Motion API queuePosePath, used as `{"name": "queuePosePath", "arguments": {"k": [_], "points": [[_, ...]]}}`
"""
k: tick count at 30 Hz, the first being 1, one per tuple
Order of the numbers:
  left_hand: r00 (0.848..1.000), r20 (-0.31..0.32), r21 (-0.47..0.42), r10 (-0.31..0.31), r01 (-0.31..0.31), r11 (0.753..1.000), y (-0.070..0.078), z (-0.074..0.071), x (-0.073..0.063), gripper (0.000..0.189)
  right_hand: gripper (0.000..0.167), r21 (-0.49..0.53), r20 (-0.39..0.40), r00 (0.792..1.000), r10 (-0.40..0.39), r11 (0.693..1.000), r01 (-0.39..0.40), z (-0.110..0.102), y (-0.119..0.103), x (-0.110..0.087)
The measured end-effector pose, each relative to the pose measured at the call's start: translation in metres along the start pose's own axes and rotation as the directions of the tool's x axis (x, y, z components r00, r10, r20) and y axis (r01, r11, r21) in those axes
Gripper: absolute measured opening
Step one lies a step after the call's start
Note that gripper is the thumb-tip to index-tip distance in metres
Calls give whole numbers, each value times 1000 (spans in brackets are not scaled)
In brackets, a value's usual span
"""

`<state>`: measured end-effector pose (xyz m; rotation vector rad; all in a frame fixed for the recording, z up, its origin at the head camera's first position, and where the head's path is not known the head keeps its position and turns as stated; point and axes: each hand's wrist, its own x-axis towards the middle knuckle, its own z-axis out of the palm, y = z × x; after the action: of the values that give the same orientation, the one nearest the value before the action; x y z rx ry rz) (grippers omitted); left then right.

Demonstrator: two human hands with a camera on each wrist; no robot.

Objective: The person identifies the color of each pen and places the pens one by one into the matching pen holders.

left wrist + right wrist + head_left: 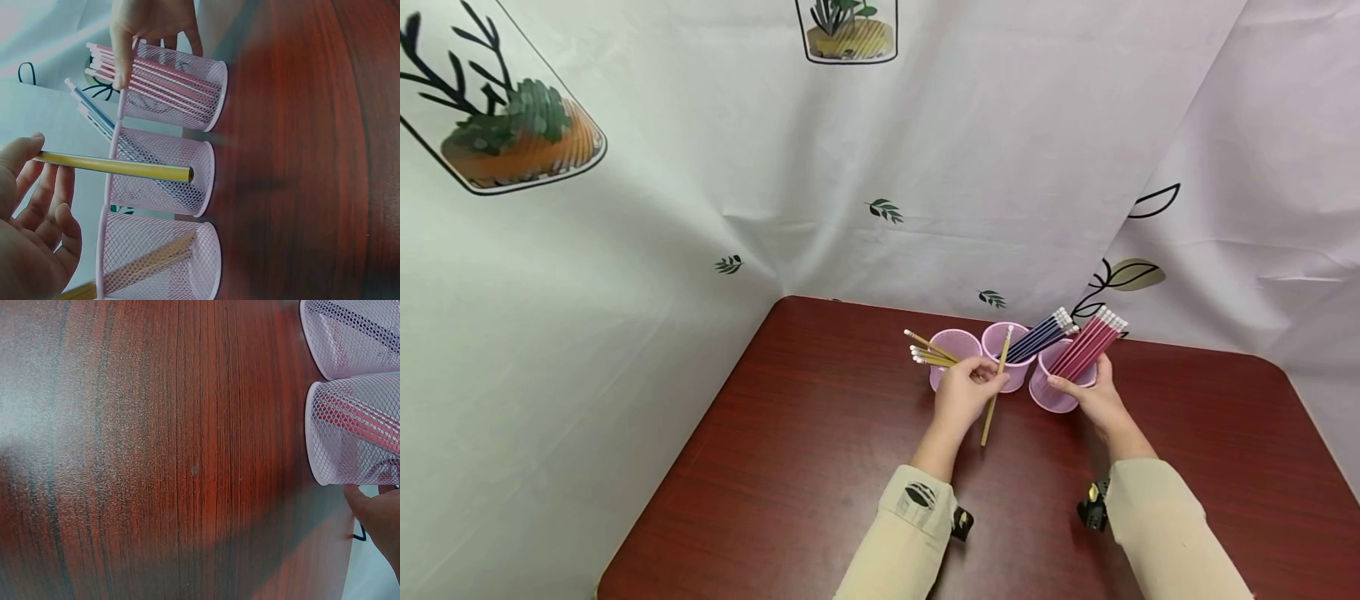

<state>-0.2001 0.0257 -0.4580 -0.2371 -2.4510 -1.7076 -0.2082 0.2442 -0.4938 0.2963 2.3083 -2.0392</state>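
My left hand pinches a yellow pencil near its eraser end, its other end pointing down in front of the middle cup. In the left wrist view this yellow pencil crosses in front of that cup. My right hand grips the right pink mesh cup, thumb at the rim and fingers around its far side. Red pencils lean in it, erasers up. Dark blue pencils stand in the middle pink cup. Several yellow pencils lean left in the left pink cup.
The three cups stand side by side near the back edge of a dark red wooden table. Behind it hangs a white printed curtain, close to the cups. Wrist cameras sit at both cuffs.
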Motion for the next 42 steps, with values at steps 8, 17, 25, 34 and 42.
{"name": "queuePosePath", "arguments": {"k": [8, 17, 25, 34, 42], "points": [[999, -32, -65, 6, -9, 998, 5, -4, 3, 15, 96, -1, -12, 1000, -15, 1000, 15, 0, 2, 0], [994, -91, -101, 56, -66, 993, 11, -9, 6, 14, 96, 17, 0, 1000, 5, 1000, -5, 1, -4, -2], [979, -169, -189, 114, -146, 971, 18, -18, 13, 14, 99, -1, -8, 1000, -19, 1000, 19, 0, 2, -1], [900, -370, -182, 231, -314, 932, 20, -25, 15, 15, 101, 11, -10, 999, -35, 999, 35, 1, 4, -2], [813, -499, -105, 299, -399, 911, 41, -35, 2, 12, 100, -3, -16, 1000, -26, 1000, 26, 1, 5, -1]]}}
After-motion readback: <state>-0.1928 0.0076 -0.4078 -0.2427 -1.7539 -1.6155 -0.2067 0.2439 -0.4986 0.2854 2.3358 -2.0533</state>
